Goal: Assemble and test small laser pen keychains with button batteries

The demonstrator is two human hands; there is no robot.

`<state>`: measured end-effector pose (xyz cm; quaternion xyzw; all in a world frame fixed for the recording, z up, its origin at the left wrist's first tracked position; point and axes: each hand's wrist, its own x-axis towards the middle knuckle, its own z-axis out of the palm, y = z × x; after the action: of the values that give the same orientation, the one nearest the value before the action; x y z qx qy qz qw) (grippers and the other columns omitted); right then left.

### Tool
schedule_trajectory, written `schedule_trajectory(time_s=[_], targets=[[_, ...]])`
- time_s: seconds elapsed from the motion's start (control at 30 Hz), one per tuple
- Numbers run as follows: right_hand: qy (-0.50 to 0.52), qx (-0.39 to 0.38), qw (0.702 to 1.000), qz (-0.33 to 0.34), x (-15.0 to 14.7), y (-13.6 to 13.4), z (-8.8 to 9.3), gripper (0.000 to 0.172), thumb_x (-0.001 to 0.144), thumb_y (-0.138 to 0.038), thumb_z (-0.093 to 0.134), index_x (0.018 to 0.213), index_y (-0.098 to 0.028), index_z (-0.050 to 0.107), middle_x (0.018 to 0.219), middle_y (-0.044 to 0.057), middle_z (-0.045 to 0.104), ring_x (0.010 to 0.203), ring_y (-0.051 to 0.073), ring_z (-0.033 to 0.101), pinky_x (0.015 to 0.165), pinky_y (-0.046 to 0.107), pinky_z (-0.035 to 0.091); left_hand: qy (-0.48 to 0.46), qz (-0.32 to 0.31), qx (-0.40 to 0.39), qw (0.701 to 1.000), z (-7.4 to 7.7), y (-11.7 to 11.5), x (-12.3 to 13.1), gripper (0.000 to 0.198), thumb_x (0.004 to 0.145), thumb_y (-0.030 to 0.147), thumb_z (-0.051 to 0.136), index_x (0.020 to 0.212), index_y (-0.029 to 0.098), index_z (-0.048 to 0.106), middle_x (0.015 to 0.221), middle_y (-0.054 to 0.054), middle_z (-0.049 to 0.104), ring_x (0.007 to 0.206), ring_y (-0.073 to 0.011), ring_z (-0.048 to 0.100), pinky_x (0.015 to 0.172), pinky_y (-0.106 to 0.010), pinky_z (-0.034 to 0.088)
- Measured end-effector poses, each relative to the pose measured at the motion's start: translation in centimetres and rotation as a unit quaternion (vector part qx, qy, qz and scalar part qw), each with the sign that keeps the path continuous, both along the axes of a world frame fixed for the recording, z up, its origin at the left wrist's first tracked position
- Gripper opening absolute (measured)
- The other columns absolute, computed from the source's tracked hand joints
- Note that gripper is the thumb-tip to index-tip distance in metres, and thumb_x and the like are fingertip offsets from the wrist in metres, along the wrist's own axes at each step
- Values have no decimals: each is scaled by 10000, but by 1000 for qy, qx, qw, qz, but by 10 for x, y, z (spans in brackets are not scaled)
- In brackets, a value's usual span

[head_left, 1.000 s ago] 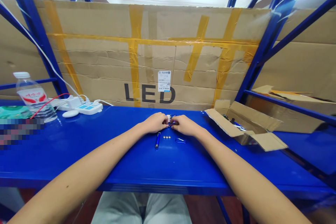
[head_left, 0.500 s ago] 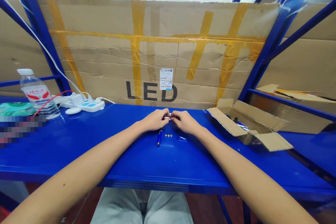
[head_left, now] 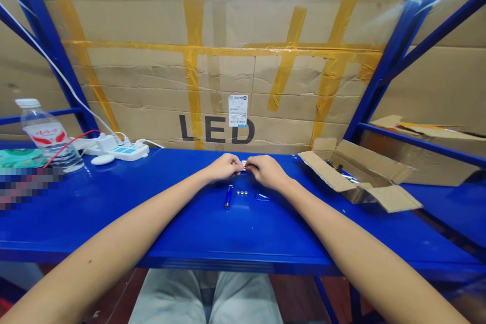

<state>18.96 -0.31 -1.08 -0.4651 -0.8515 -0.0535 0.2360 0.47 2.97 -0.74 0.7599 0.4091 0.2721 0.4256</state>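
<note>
My left hand [head_left: 225, 167] and my right hand [head_left: 266, 169] meet over the blue table, fingers pinched at a small shiny silver-and-red piece [head_left: 243, 164]. The fingertips hide most of it, so its kind cannot be made out. Just in front of the hands lies a slim blue flashlight tube [head_left: 228, 197], pointing towards me. To its right are three button cells [head_left: 242, 193] in a short row. A blue carabiner [head_left: 261, 197] rests further right, below my right hand.
An open cardboard box [head_left: 355, 177] with small metallic items stands right. At left are a water bottle [head_left: 49, 136], a power strip [head_left: 127, 151] with cables and a white oval object [head_left: 102, 160]. A large cardboard panel [head_left: 152, 81] backs the blue table [head_left: 243, 235].
Both hands remain close together, with the fingers slightly shifted and more of the shiny piece showing between them. The view has tilted a little. The things on the table stay put.
</note>
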Motion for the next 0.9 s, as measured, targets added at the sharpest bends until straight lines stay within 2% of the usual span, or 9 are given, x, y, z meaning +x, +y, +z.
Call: schedule_trajectory(time_s=[0.2, 0.4, 0.5, 0.57, 0.63, 0.73, 0.77, 0.83, 0.9], targets=[[-28, 19, 999, 1, -1, -3, 1, 196, 889, -155, 474, 868, -195, 665, 885, 72, 716, 816, 201, 622, 672, 258, 340, -63, -26, -152, 986, 5, -3, -2, 144, 716, 128, 605, 615, 137, 502, 590, -8, 498, 423, -44, 335, 397, -205, 178], [-20, 44, 999, 23, 2, -1, 1, 180, 884, -151, 479, 870, -189, 655, 874, 67, 706, 796, 191, 608, 667, 256, 330, -128, -14, -288, 949, 13, -6, -2, 86, 780, 77, 525, 705, 114, 505, 605, 4, 460, 417, -15, 287, 385, -150, 140], [-10, 47, 999, 22, 2, -1, 3, 147, 875, -164, 502, 856, -184, 647, 851, 67, 698, 770, 186, 597, 657, 255, 327, -148, -18, -313, 938, 14, -6, -2, 64, 802, 99, 519, 739, 111, 515, 616, 17, 453, 417, -9, 266, 388, -142, 132], [-3, 39, 999, 26, 2, -1, 5, 137, 872, -168, 509, 855, -184, 645, 842, 65, 696, 757, 181, 590, 653, 252, 327, -135, -26, -274, 952, 13, -7, -3, 73, 807, 152, 547, 749, 110, 536, 649, 5, 491, 435, -18, 306, 398, -154, 156], [-1, 23, 999, 27, 3, -2, 8, 145, 873, -167, 505, 846, -185, 647, 835, 63, 696, 743, 175, 586, 645, 249, 326, -84, -20, -193, 977, 12, -7, -4, 103, 800, 205, 572, 749, 116, 562, 692, -16, 553, 466, -40, 371, 417, -179, 210], [-7, -17, 1000, 17, 8, -2, 11, 151, 858, -158, 508, 828, -185, 653, 815, 60, 697, 714, 166, 581, 626, 247, 326, 53, 7, 19, 998, 8, -6, -7, 97, 781, 225, 586, 752, 135, 605, 728, -35, 631, 563, -98, 493, 518, -231, 341], [-8, -33, 999, 13, 11, -1, 11, 147, 848, -153, 514, 824, -185, 655, 812, 58, 699, 707, 163, 580, 622, 246, 327, 110, 9, 101, 989, 7, -5, -9, 88, 780, 220, 583, 762, 143, 620, 740, -39, 648, 609, -121, 528, 566, -247, 367], [-5, -66, 998, 13, 16, 0, 10, 138, 827, -144, 528, 824, -184, 660, 815, 51, 702, 700, 158, 578, 619, 244, 335, 221, -1, 235, 947, 5, -4, -11, 104, 793, 222, 568, 803, 161, 652, 779, -49, 671, 691, -165, 575, 632, -270, 384], [0, -101, 995, 24, 20, 2, 7, 141, 819, -143, 535, 832, -182, 670, 828, 47, 707, 697, 154, 576, 619, 242, 345, 302, -30, 309, 901, 4, -4, -13, 144, 816, 233, 549, 853, 180, 677, 832, -65, 686, 748, -197, 601, 657, -282, 386]])
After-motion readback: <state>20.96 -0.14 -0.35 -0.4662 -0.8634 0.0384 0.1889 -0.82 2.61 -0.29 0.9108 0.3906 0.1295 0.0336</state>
